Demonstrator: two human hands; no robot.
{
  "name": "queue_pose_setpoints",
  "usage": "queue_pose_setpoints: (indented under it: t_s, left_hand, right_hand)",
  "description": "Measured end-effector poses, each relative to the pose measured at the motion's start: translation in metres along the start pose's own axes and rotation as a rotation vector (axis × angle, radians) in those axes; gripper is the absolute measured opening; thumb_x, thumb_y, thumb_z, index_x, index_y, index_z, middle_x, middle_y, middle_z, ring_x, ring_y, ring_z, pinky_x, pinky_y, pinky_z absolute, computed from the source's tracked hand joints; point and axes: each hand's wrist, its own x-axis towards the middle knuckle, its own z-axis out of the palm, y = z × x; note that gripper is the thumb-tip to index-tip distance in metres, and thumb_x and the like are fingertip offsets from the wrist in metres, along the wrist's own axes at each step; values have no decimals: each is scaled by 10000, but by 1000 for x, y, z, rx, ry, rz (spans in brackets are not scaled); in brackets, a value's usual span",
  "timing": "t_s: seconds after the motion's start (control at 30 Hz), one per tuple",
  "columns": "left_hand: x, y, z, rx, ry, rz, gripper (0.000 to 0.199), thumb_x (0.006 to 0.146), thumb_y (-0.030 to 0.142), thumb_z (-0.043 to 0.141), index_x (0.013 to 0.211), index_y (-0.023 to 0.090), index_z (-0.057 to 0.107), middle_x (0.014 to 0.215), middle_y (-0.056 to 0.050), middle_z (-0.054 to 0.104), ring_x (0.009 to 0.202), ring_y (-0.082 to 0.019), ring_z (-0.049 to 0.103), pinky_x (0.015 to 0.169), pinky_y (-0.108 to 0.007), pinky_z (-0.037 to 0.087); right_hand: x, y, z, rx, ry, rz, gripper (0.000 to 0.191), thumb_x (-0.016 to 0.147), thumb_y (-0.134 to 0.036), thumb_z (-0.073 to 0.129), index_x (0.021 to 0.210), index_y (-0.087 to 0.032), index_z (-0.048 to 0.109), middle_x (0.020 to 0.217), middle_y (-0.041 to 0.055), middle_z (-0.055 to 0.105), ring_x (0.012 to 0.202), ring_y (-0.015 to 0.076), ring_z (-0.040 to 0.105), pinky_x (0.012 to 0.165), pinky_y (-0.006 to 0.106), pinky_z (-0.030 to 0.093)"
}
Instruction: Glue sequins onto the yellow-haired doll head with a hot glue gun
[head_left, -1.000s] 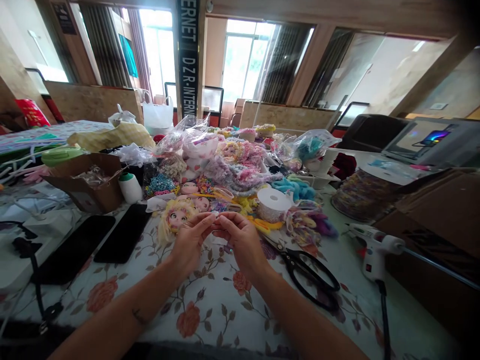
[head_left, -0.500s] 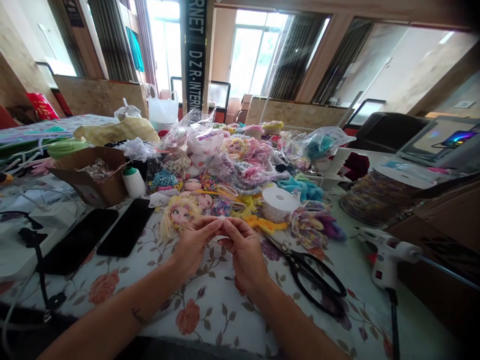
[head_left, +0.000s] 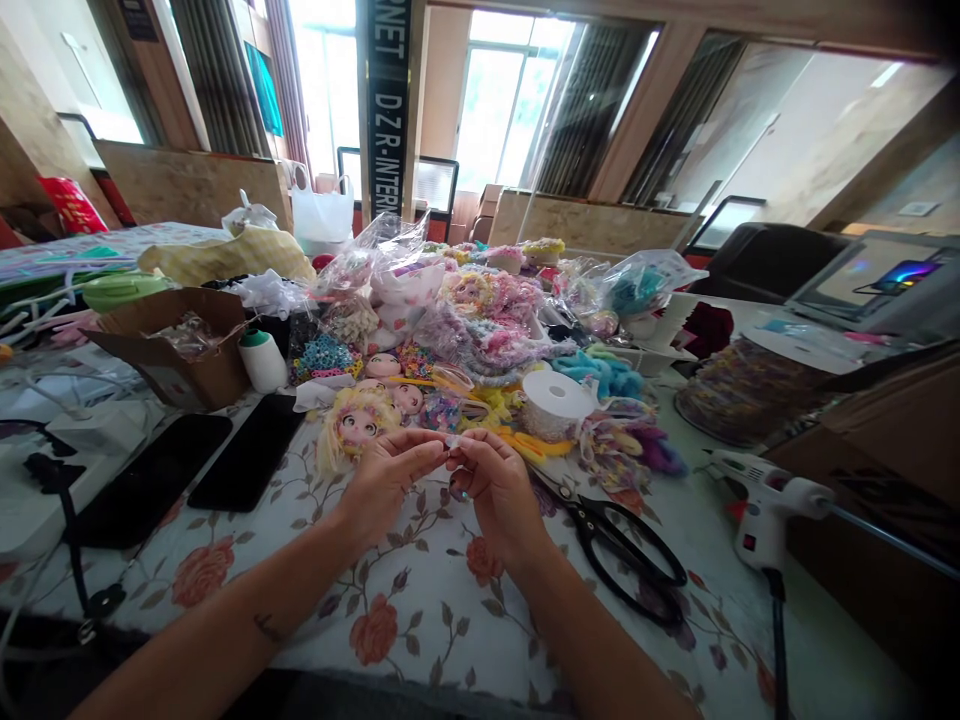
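Observation:
My left hand and my right hand meet fingertip to fingertip above the flowered tablecloth. Both are closed in a pinch on a tiny whitish piece, too small to name. Just beyond my left hand lies a doll head with yellow hair, and more doll faces sit behind it. A white spool of clear-looking trim stands behind my right hand. Black-handled scissors lie open-bladed or nearly so to the right of that hand; their tips are partly hidden.
Two black phones lie at left, near a cardboard box and a thread cone. A white glue gun stands at right, below a large reel. Fluffy yarn and plastic bags are heaped at the back.
The fingers of my right hand have shifted and turned slightly, and the whitish piece shows more between the fingertips. The whole view has moved a little.

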Motion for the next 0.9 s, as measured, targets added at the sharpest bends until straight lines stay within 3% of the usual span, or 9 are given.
queue_pose_setpoints:
  t_s: [0.6, 0.9]
  left_hand:
    - [3, -4, -5, 14, -62, -1, 72, 716, 211, 749, 736, 146, 725, 763, -9, 699, 744, -99, 625, 775, -207, 500]
    - [1, -3, -2, -53, -35, 12, 81, 714, 226, 753, 738, 156, 720, 733, 3, 690, 696, -94, 616, 736, -206, 505]
  right_hand:
    - [2, 2, -1, -50, 1, 25, 168, 645, -264, 762, 660, -165, 627, 607, -24, 567, 533, 76, 504, 417, 158, 387]
    - [0, 7, 0, -77, -17, -3, 190, 685, -313, 772, 775, -166, 692, 658, -16, 598, 561, 66, 504, 471, 161, 394]
